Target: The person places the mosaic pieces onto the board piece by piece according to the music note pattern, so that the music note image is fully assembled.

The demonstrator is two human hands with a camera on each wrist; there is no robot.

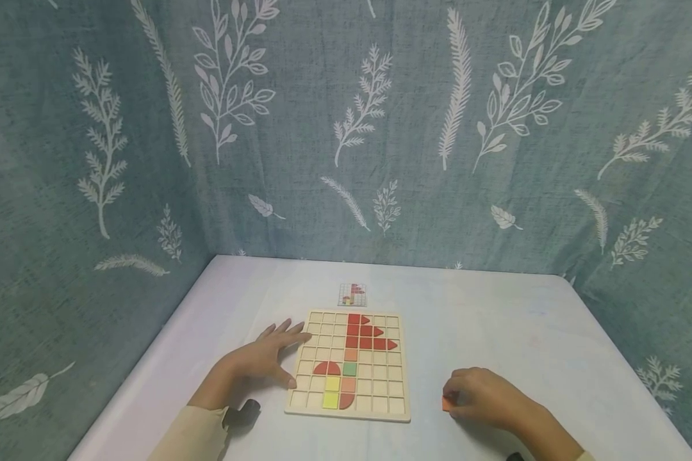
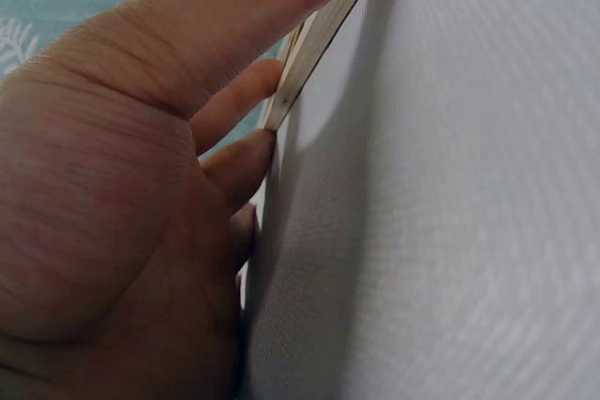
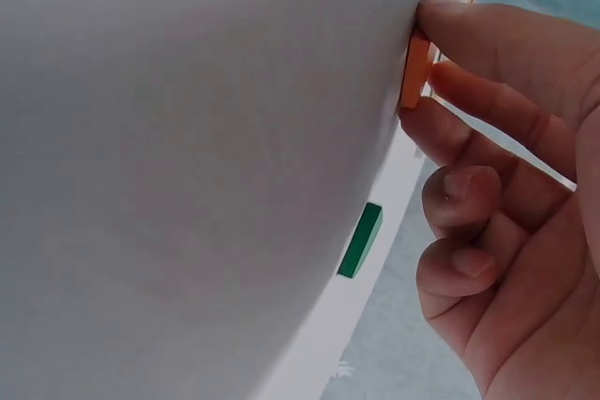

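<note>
A wooden grid board (image 1: 380,387) lies on the white table with red, orange, green and yellow tiles in its cells. My left hand (image 1: 265,355) is spread along the board's left side, with fingertips and thumb at its edge. Right of the board, my right hand (image 1: 487,397) pinches an orange tile (image 3: 416,70) between thumb and fingers, low over the tabletop. In the right wrist view a green tile (image 3: 360,241) lies beyond the curled fingers; the hand hides it in the head view.
A small pattern card (image 1: 352,295) lies just behind the board, showing a similar coloured figure. Leaf-printed blue-green cloth (image 1: 415,211) rises behind the table (image 1: 484,314) and on both sides.
</note>
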